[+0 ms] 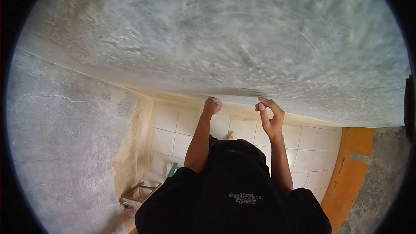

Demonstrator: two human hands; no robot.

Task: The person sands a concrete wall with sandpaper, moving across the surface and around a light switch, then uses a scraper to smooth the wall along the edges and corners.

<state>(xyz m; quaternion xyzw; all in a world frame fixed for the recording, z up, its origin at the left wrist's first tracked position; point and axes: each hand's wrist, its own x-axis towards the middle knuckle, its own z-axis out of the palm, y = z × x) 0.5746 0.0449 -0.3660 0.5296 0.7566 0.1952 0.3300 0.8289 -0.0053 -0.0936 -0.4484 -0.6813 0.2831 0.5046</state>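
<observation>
My left hand [212, 106] is closed in a fist close to the lower part of the grey plastered wall [277, 39]. A small pale patch shows at the edge of its curled fingers, and I cannot tell what it is. To the right, my right hand [271, 116] is raised at the same wall with thumb and index finger curved and a gap between them. Its fingertips are right by the wall surface, and nothing shows between them.
Below lies a white tiled floor [164, 141]. A second grey wall [65, 138], cracked and peeling, meets this one at left. A wooden item [141, 193] and a green object [172, 170] stand by my left side. At right is an orange painted strip [353, 164].
</observation>
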